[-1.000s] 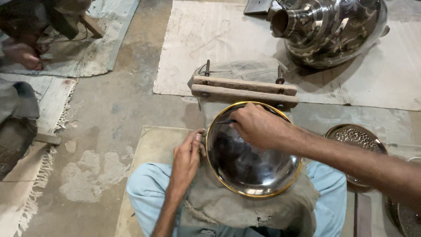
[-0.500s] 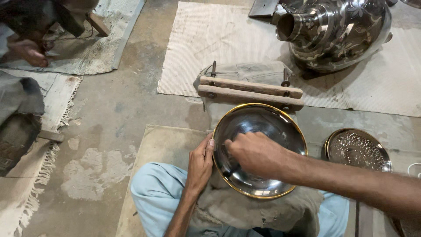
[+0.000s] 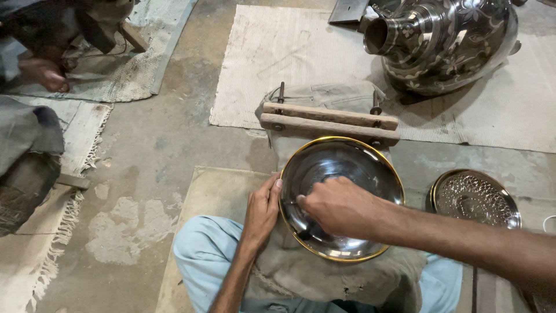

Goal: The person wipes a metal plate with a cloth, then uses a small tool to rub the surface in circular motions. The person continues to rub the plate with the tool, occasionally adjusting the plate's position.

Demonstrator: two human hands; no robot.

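A polished steel bowl (image 3: 353,162) with a gold-coloured rim rests tilted on a grey cloth (image 3: 347,281) over my lap. My left hand (image 3: 263,208) grips the bowl's left rim, thumb on the edge. My right hand (image 3: 339,206) is inside the bowl with the fingers curled and the fingertips pressed against the lower left of the inner surface. Whether it holds anything small is hidden by the fingers.
A wooden two-bar clamp with bolts (image 3: 330,122) lies on folded cloth just beyond the bowl. A large engraved metal vessel (image 3: 446,40) lies on a beige mat behind it. An engraved round plate (image 3: 475,200) sits at my right. Another person's foot (image 3: 40,72) is at far left.
My right hand has moved from the bowl's upper rim down into its lower inside. The left hand has shifted up onto the left rim. The bowl now faces more upward.
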